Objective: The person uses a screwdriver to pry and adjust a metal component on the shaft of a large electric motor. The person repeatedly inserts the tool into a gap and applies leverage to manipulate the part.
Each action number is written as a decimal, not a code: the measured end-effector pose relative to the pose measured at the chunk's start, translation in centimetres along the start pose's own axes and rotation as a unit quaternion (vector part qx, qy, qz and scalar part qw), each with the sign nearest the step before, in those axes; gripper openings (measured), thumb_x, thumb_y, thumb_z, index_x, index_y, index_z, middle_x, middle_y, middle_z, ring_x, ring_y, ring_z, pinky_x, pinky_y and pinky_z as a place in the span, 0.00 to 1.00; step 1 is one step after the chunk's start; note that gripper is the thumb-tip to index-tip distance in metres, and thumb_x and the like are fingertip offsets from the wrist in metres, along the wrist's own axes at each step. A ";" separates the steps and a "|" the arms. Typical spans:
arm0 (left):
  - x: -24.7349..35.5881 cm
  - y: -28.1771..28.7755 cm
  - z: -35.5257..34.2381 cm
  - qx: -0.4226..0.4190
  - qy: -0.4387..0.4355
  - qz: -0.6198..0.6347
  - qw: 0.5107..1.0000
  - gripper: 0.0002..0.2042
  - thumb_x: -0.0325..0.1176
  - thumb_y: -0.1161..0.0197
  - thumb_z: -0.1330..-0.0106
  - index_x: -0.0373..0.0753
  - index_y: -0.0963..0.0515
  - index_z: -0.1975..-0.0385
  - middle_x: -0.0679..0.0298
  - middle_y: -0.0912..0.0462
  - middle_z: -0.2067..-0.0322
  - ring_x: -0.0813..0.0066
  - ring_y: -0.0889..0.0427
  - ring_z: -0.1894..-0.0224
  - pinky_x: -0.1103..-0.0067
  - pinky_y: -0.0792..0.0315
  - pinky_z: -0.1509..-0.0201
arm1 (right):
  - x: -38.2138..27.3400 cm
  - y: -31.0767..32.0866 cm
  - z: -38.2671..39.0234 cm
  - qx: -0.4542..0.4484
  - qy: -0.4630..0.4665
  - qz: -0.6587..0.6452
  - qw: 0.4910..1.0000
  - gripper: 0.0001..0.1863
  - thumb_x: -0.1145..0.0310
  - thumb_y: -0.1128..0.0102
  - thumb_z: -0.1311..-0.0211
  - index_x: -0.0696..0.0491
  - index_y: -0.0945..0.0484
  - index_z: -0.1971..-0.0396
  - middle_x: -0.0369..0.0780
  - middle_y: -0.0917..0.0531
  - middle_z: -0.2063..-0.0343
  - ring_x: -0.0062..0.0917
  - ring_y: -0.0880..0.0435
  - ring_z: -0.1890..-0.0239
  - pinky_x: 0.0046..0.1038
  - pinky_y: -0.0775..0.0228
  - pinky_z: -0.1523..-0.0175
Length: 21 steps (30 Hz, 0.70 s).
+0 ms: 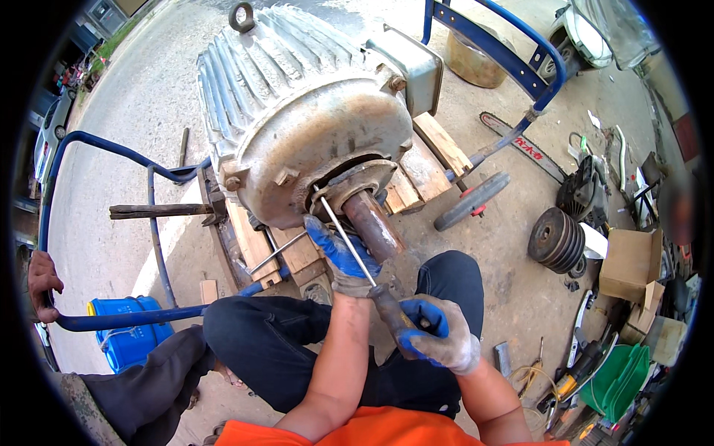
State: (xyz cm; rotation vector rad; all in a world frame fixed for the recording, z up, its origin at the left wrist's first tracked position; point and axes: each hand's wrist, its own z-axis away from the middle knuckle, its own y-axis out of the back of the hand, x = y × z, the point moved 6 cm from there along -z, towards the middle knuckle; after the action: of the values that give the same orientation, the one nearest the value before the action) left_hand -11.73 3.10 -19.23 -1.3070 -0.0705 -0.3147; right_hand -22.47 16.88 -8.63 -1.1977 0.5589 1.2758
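A large grey finned electric motor rests on wooden blocks in front of me, its rusty shaft pointing toward me. My right hand, in a blue-and-grey glove, is closed round the handle of a long screwdriver. The screwdriver's tip sits at the gap behind the loose bearing cover around the shaft. Under the shaft, close to the cover, is my left hand in a matching glove. Its visible fingers are spread, one reaching up toward the cover; the screwdriver rod crosses over the hand, and part of it is hidden.
Blue tubular cart frame surrounds the motor, with a wheel at right. A hammer lies left. Another person's hand grips the frame near a blue bucket. At right are a chainsaw, grooved pulley and cardboard box.
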 end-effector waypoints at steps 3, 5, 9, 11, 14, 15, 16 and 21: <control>0.4 -0.8 0.4 -0.006 -0.002 -0.049 0.999 0.38 0.69 0.53 0.39 0.46 0.36 0.38 0.60 0.30 0.42 0.63 0.29 0.41 0.69 0.33 0.36 | 0.6 0.5 -0.1 0.007 0.006 -0.001 1.000 0.21 0.73 0.35 0.50 0.64 0.26 0.55 0.38 0.20 0.75 0.18 0.24 0.77 0.21 0.30 0.69; 0.4 -0.9 0.3 -0.010 -0.019 -0.045 0.999 0.38 0.69 0.53 0.39 0.46 0.36 0.38 0.60 0.30 0.42 0.63 0.28 0.42 0.70 0.33 0.36 | 0.9 0.6 -0.1 0.010 0.016 0.006 1.000 0.21 0.72 0.35 0.50 0.64 0.25 0.56 0.37 0.20 0.75 0.18 0.24 0.78 0.21 0.31 0.69; 0.4 0.5 -0.2 0.015 -0.015 -0.014 1.000 0.38 0.69 0.53 0.39 0.46 0.36 0.38 0.60 0.29 0.43 0.64 0.27 0.43 0.70 0.31 0.37 | 0.7 0.4 -0.2 0.015 0.039 0.057 0.997 0.20 0.71 0.34 0.50 0.63 0.24 0.57 0.37 0.20 0.75 0.17 0.26 0.77 0.21 0.32 0.69; 0.1 1.2 -0.6 0.010 -0.016 -0.006 1.000 0.38 0.69 0.53 0.39 0.46 0.35 0.38 0.60 0.29 0.43 0.63 0.27 0.44 0.70 0.31 0.38 | 0.5 0.3 -0.2 0.020 0.025 0.059 0.998 0.20 0.70 0.34 0.50 0.63 0.24 0.58 0.37 0.20 0.76 0.17 0.26 0.77 0.21 0.32 0.69; -0.2 0.9 0.0 -0.015 0.012 0.011 1.000 0.38 0.70 0.53 0.39 0.46 0.35 0.38 0.60 0.29 0.43 0.63 0.27 0.44 0.70 0.31 0.39 | 0.5 0.1 0.1 0.031 -0.009 0.010 0.999 0.20 0.70 0.33 0.50 0.63 0.24 0.58 0.37 0.20 0.77 0.16 0.26 0.77 0.21 0.32 0.69; -0.3 0.4 0.2 -0.026 0.025 0.018 0.999 0.38 0.70 0.54 0.40 0.46 0.35 0.39 0.60 0.29 0.43 0.63 0.27 0.44 0.70 0.31 0.39 | 0.3 0.1 0.2 0.032 -0.009 -0.004 0.999 0.20 0.70 0.33 0.50 0.63 0.24 0.58 0.37 0.20 0.77 0.16 0.27 0.77 0.21 0.33 0.70; -0.2 0.4 0.1 -0.023 0.019 0.012 0.999 0.38 0.70 0.54 0.40 0.46 0.34 0.39 0.60 0.28 0.43 0.63 0.27 0.44 0.70 0.31 0.39 | 0.2 0.1 0.3 0.032 -0.008 -0.019 0.999 0.20 0.70 0.33 0.50 0.63 0.24 0.58 0.37 0.20 0.77 0.16 0.27 0.78 0.21 0.33 0.70; 0.1 0.1 0.0 0.010 -0.030 -0.046 0.998 0.38 0.71 0.54 0.40 0.46 0.34 0.39 0.60 0.28 0.44 0.64 0.27 0.45 0.71 0.30 0.39 | 0.7 0.6 0.2 0.041 0.019 0.047 0.998 0.19 0.71 0.33 0.50 0.64 0.24 0.58 0.36 0.20 0.78 0.15 0.26 0.79 0.20 0.33 0.71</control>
State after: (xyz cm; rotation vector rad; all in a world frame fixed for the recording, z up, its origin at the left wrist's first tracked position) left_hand -11.66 3.08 -19.33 -1.2949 -0.1853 -0.3529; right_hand -22.85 17.24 -9.42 -1.1413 0.6958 1.2994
